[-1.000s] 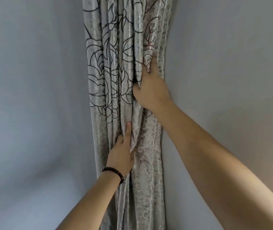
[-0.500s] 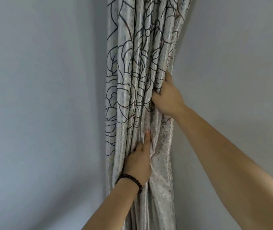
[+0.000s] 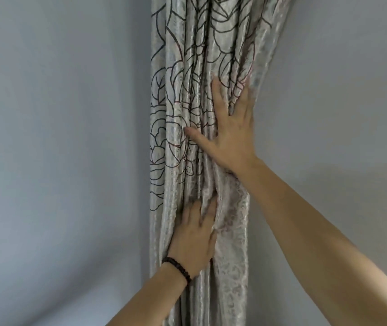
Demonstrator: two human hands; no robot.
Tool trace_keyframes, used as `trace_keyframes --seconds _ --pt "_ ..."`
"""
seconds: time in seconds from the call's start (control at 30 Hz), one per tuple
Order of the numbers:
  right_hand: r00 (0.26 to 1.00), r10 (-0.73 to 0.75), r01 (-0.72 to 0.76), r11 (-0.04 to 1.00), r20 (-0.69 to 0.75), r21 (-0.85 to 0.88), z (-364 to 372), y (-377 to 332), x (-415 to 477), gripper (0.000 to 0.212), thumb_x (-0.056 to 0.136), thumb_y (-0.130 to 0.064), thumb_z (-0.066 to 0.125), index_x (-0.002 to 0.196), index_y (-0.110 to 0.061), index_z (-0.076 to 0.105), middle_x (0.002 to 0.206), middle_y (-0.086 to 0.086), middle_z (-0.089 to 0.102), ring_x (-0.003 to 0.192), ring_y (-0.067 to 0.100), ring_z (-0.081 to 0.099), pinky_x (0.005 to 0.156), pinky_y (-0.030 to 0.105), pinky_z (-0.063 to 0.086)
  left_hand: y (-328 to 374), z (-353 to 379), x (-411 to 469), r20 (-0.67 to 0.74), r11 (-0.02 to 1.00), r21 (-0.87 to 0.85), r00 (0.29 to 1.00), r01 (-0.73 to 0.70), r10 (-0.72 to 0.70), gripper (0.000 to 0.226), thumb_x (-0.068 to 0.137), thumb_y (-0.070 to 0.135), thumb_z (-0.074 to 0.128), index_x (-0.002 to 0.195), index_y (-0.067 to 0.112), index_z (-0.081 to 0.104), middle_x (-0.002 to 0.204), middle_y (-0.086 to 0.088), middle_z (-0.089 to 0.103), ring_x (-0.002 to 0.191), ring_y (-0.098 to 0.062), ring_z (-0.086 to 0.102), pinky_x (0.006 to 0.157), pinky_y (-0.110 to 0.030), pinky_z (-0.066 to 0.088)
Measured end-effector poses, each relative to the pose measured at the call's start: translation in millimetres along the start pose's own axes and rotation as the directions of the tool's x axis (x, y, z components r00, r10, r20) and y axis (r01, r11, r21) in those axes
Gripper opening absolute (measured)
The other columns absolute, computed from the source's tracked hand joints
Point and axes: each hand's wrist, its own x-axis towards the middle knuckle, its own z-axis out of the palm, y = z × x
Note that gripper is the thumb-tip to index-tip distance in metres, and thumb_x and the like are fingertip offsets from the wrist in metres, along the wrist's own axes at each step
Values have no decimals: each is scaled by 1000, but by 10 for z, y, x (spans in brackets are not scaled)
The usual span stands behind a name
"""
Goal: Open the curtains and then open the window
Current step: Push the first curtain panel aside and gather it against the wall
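Pressing the bunched curtain [image 3: 202,67] into the corner, your right hand [image 3: 230,132] lies open-fingered. Your left hand [image 3: 195,238] pinches a fold below. Soft, slippery fabric; gather thick pleats.

The curtain [image 3: 202,67] hangs gathered between two walls, one wall [image 3: 58,137] to its left and another [image 3: 340,102] to its right. The right hand [image 3: 230,132] lies on the folds, above the left hand [image 3: 195,241].

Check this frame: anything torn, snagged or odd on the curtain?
Nothing stands out. The curtain hangs bunched in folds against the wall, no tears visible. Left hand and right hand lie on it.
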Motion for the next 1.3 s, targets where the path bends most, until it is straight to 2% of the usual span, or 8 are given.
trace_keyframes --seconds 0.07,0.13,0.27,0.57,0.83,1.07,1.2,1.3 --pt "1000 -12 12 1000 1 -12 106 18 16 95 87 -80 43 158 -36 0 164 27 -9 152 47 -4 119 68 10 -45 94 -130 -203 995 75 978 70 -53 81 87 46 65 155 21 29 152 -21 31 141 -37 28 108 -56 35" --pt "1000 -21 21 1000 0 -7 215 22 47 90 89 -77 42 159 -35 3 165 26 -6 152 46 0 119 68 13 -134 103 -167 -298 982 116 948 150 -110 85 84 55 66 155 26 29 158 -23 22 150 -38 16 116 -61 18" --pt "999 -46 46 999 -22 22 357 21 84 85 92 -71 43 159 -33 8 165 25 -4 152 47 1 119 67 12 -284 62 16 -242 951 103 934 293 -261 110 74 73 66 159 28 11 165 -22 3 153 -38 -1 116 -70 0" --pt "988 -146 140 985 55 105 612 211 343 68 103 -53 35 160 -27 9 166 23 5 154 39 9 126 47 8 -371 291 207 -181 961 158 963 229 -200 91 86 74 49 158 33 13 165 -21 -9 152 -41 -7 113 -73 -6" --pt "990 -111 91 974 86 209 564 174 97 67 104 -49 35 160 -26 5 165 25 2 154 36 5 124 46 5 -330 318 239 -75 938 253 971 237 -226 88 91 65 44 159 28 2 163 -25 -15 151 -42 -12 113 -72 -8" --pt "995 62 -72 990 82 122 -171 274 -964 66 106 -44 39 160 -25 4 166 14 17 148 27 26 103 47 45 -277 37 -171 -77 999 24 997 33 -32 84 88 51 58 157 20 22 164 -25 6 153 -41 4 117 -67 10" --pt "975 221 -220 973 0 75 -746 216 -1566 59 106 -40 41 157 -17 23 165 10 20 147 16 18 108 30 32 13 -133 -510 -49 978 -210 999 -4 -6 83 91 62 49 156 17 25 166 -18 5 154 -35 3 122 -59 7" --pt "952 302 -297 952 -58 73 -1141 105 -2029 51 104 -41 44 150 -22 37 154 2 34 138 17 38 108 32 40 257 -291 -751 4 933 -354 998 -60 66 90 87 65 53 157 17 21 167 -13 2 155 -28 1 124 -53 4"
